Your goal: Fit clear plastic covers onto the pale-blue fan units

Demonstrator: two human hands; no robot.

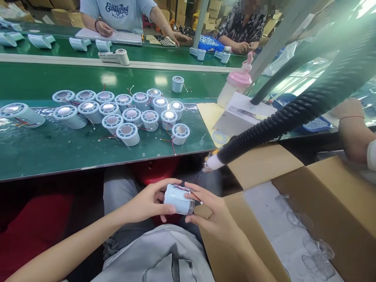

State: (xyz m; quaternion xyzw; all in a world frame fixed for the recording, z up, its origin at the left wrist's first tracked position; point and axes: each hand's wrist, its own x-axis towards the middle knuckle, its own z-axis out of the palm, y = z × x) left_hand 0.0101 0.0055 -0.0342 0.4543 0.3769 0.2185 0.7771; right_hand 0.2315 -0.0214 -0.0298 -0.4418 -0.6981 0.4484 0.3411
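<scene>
Both hands meet low in front of the person's lap, below the edge of the green bench (pixel 44 156). The left hand (pixel 147 203) curls around one end of a pale blue cylinder (pixel 179 199), thumb on top and fingers beneath. The right hand (pixel 213 213) grips the other end, fingers partly bent, with a thin red wire (pixel 192 192) running across the fingertips.

Between the hands and the bench hangs a black ribbed hose (pixel 293 113), coming down from the upper right and ending in a white nozzle (pixel 212 162) just above the right hand. On the bench a cluster of similar cylinders (pixel 123 111) stands on end, red wires trailing, with one more (pixel 178 84) apart behind them. To the right sit a pink-capped bottle (pixel 236 84) and a white box (pixel 243 115) on a yellow sheet.

An open carton (pixel 331 196) stands at the right, touching the right wrist; inside lie clear plastic pieces (pixel 317 250) on a white liner. A co-worker's arm (pixel 351 129) reaches in at the far right. Across the bench two more people sit, one beside a blue tray (pixel 210 42) of small parts.
</scene>
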